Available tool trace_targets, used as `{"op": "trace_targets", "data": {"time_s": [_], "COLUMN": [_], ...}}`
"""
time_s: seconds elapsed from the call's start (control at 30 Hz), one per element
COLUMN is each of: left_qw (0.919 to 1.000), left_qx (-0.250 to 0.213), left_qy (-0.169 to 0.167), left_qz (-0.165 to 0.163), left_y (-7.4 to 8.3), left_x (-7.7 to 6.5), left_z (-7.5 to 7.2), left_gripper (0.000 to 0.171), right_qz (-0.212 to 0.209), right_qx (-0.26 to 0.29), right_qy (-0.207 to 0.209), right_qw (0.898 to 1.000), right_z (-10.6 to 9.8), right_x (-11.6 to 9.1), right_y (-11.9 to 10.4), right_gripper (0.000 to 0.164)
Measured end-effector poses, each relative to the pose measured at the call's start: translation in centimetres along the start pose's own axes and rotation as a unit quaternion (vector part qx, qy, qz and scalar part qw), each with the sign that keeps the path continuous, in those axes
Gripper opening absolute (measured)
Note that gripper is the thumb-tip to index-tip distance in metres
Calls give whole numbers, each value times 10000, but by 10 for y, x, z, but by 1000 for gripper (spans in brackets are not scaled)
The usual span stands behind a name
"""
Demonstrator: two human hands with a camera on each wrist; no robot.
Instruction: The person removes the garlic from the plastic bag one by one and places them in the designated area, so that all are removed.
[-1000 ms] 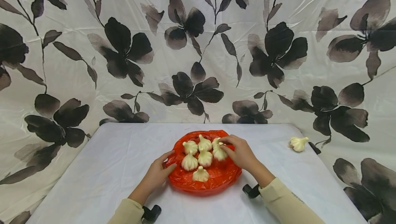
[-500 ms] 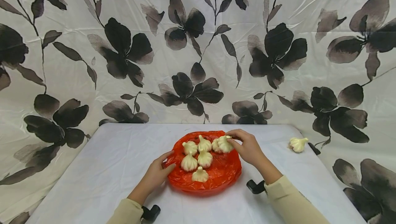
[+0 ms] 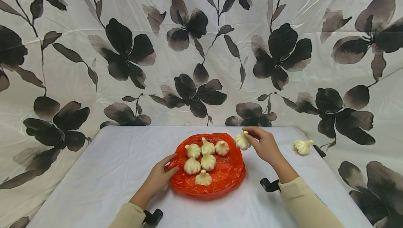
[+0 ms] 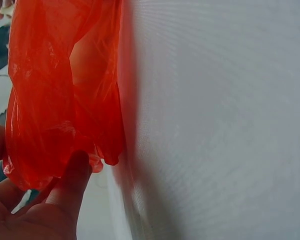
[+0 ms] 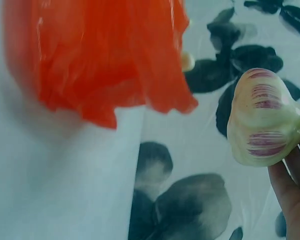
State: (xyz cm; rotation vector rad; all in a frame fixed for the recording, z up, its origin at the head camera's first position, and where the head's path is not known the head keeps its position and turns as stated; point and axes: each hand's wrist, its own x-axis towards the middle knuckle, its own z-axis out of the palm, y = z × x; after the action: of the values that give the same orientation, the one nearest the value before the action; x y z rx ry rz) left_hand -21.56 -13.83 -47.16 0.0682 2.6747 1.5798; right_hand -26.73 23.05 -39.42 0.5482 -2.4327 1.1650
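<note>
Head view: your right hand (image 3: 263, 146) pinches garlic bulb (image 3: 241, 141), two o'clock of red bag (image 3: 224, 179); left hand (image 3: 159, 176) grips it, nine o'clock.

Head cam, as I see it, looks forward-down from well back, above and behind left fingers (image 4: 72, 185) and right fingers (image 5: 285, 190), while left wrist cam (image 3: 153, 217) and right wrist cam (image 3: 269, 185) peer close-up past those fingers, turned sideways, all three sharing red bag (image 3: 226, 175).
</note>
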Motion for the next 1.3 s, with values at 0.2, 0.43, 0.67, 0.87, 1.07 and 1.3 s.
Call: {"op": "trace_targets", "data": {"time_s": [0.2,0.43,0.67,0.87,1.07,1.3], "left_qw": [10000,10000,9999,9999,9999,9999], "left_qx": [-31,25,-29,-9,15,22], "left_qy": [-20,-32,-26,-14,-39,-38], "left_qz": [-15,-49,-98,-141,-138,-156], "left_y": [1,2,2,1,0,0], "left_x": [-1,-2,-2,-1,0,0], "left_z": [0,-1,0,0,1,1], "left_gripper": [55,55,56,56,56,56], "right_qz": [207,477,657,958,1269,1450], "right_qx": [-167,-465,-528,-586,-729,-689], "right_qy": [120,325,637,793,904,983], "right_qw": [9996,9973,9944,9905,9851,9821], "right_z": [-9,-18,-27,-34,-39,-46], "right_x": [-2,-6,-8,-10,-11,-15], "right_y": [16,34,49,62,72,82], "right_gripper": [26,26,27,27,28,29]}}
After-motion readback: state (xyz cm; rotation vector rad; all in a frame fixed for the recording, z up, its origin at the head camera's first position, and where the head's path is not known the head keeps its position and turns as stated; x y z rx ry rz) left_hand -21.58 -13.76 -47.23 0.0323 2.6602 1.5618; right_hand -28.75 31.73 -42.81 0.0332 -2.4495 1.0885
